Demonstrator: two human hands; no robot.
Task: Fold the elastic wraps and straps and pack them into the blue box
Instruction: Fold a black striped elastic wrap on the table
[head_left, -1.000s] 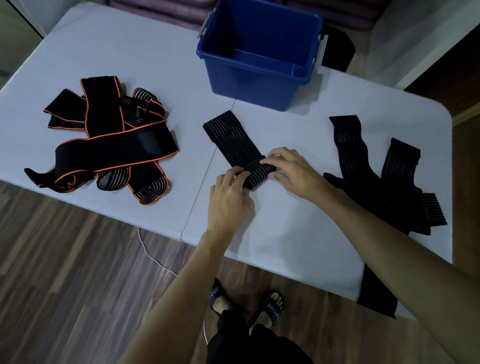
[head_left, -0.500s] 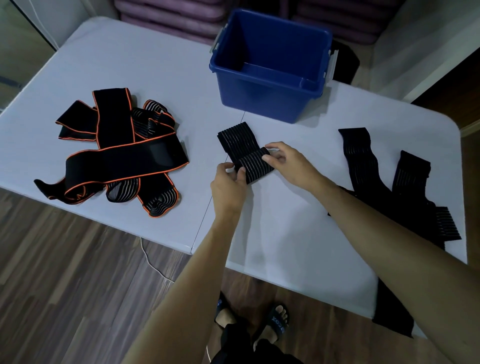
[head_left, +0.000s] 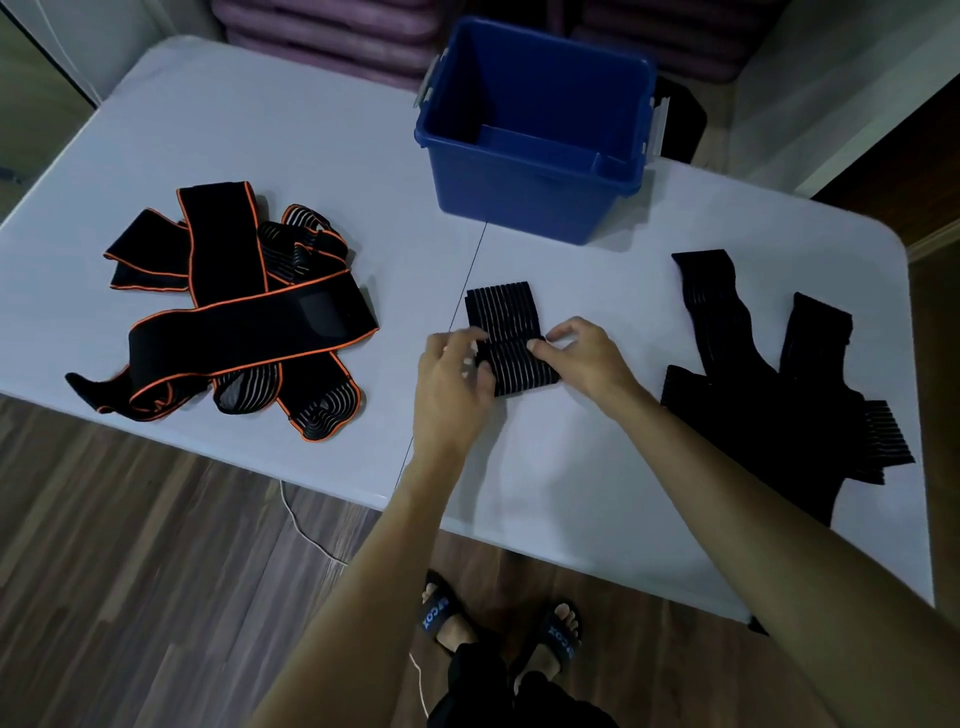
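Observation:
A black ribbed elastic wrap (head_left: 506, 325), partly folded into a short stack, lies on the white table (head_left: 571, 467) in front of me. My left hand (head_left: 452, 379) pinches its near left edge and my right hand (head_left: 582, 353) pinches its right edge at the fold. The blue box (head_left: 535, 197) stands behind the wrap, and nothing shows inside it. A heap of orange-trimmed black straps (head_left: 234, 317) lies to the left. Several plain black wraps (head_left: 769, 395) lie to the right.
The table's near edge runs just below my forearms, with wood floor, a thin white cable (head_left: 306, 530) and my feet in black slides (head_left: 498, 618) beneath. Purple cushions (head_left: 332, 36) are stacked behind the table.
The wrap has been folded shorter and turned from a slant to lie straight in front of me. Both hands stay on it at the fold. The view has tilted down.

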